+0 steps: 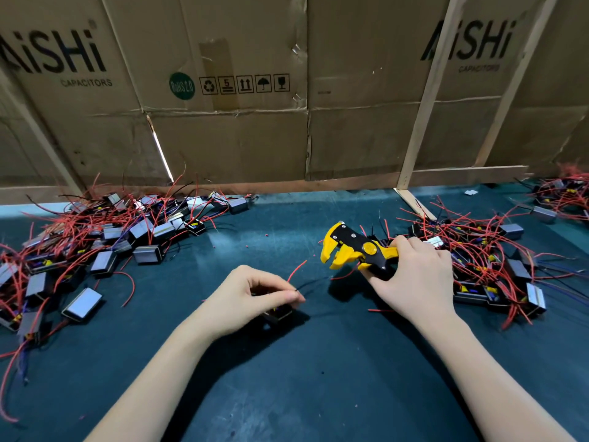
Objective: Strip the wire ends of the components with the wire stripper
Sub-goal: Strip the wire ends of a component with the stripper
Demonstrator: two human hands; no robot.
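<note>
The left hand pinches a thin black wire over a component on the mat. The right hand grips the stripper by its handles, jaws apart, just beside the wire ends. The wires look light and limp; best held close to the tip to stop flexing.

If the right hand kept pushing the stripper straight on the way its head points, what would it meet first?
The right hand aims the wire stripper up-left. Bare green mat lies ahead; the left pile of components sits further along, though depth is unclear.
</note>
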